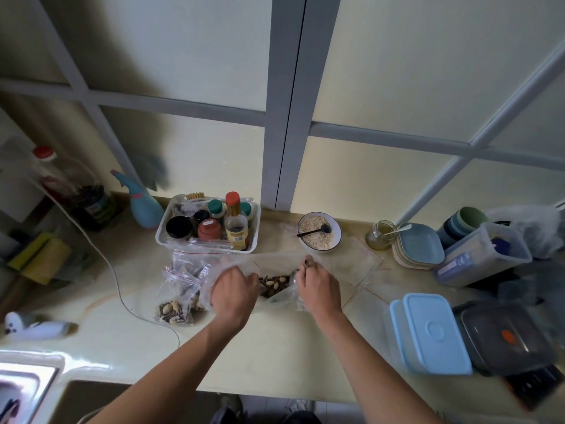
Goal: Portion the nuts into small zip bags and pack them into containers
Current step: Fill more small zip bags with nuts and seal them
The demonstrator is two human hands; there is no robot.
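A large clear bag [275,264] of mixed nuts [273,284] lies open on the counter in front of me. My left hand [234,293] grips the bag's left edge. My right hand [318,286] holds a metal spoon [294,275] whose bowl dips among the nuts. Small zip bags [180,280] lie to the left, one filled with nuts [174,312]. A blue-lidded container [432,332] and a dark-lidded container [504,338] sit at the right.
A white basket of jars and bottles [211,228] stands behind the bags. A bowl of oats with a black spoon [319,231], a glass jar [380,235], stacked plates [419,246] and a clear tub [481,254] line the back right. A white cable [122,298] crosses the counter; a sink [24,387] is front left.
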